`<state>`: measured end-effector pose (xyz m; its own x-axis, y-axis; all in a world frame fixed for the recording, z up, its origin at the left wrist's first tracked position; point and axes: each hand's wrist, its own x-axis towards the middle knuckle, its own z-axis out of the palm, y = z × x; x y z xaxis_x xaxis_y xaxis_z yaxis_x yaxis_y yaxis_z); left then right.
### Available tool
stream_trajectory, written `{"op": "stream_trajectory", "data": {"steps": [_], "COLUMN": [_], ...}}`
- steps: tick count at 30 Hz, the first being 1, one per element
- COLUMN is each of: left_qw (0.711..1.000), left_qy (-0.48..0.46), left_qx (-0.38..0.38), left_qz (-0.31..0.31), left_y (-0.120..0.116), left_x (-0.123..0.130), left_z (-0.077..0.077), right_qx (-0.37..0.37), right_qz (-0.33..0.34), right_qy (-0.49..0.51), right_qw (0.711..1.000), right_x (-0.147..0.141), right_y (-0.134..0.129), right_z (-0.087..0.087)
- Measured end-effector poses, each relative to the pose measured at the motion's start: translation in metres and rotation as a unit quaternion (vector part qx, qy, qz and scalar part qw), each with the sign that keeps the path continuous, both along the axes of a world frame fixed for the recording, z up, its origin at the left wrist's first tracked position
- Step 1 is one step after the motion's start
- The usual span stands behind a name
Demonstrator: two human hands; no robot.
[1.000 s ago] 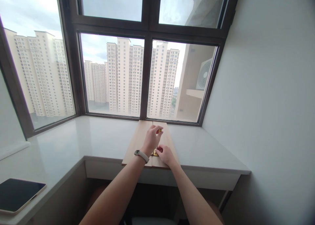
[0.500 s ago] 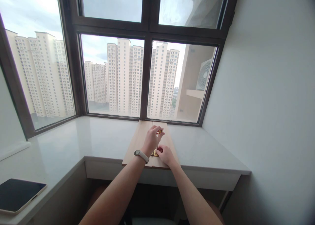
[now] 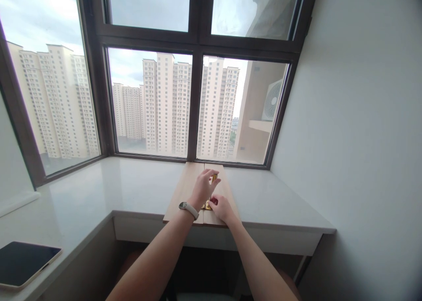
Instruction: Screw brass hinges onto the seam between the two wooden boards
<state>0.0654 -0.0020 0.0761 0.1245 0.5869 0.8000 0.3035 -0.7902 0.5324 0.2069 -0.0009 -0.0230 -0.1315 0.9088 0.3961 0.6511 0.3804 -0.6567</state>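
Observation:
Two pale wooden boards [image 3: 184, 191] lie side by side with a narrow seam between them. A gold-coloured hinge [image 3: 207, 206] sits over the seam near the front edge, partly covered by my fingers. My left hand [image 3: 205, 184], with a light-strapped watch on the wrist, is closed round the yellow-and-black handle of a screwdriver [image 3: 215, 177] held upright above the hinge. Its thin shaft is mostly hidden behind my fingers. My right hand [image 3: 222, 208] rests on the right board, fingertips pinched at the hinge by the shaft's lower end; what they pinch is too small to make out.
The boards lie on a white windowsill counter [image 3: 141, 186], reaching from its front edge to the brown window frame [image 3: 194, 112]. A tablet [image 3: 28, 263] lies at the lower left. A white wall [image 3: 356, 129] rises on the right.
The view has tilted very slightly. Both hands keep nearly the same place and grip, with the screwdriver still upright over the hinge.

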Motion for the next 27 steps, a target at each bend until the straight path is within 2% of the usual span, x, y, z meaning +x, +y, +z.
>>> {"op": "stream_trajectory", "data": {"steps": [6,13,27], "left_qw": [1.000,1.000,1.000], "left_qy": [0.002,0.002,0.015], "left_qx": [-0.007,-0.013,-0.020], "left_qz": [0.022,-0.008,0.011], "left_y": [0.0004,0.0011,0.0006], "left_x": [0.0002,0.0005,-0.0005], "left_z": [-0.0003,-0.0012,-0.0030], "right_qx": [-0.001,-0.004,0.007], "right_qz": [-0.001,-0.003,-0.001], "right_qy": [-0.004,-0.004,-0.006], "right_qw": [1.000,1.000,1.000], "right_x": [-0.0001,-0.0003,0.0012], "right_y": [-0.0006,-0.0017,0.0027], "right_z": [0.0011,0.0021,-0.0036]}}
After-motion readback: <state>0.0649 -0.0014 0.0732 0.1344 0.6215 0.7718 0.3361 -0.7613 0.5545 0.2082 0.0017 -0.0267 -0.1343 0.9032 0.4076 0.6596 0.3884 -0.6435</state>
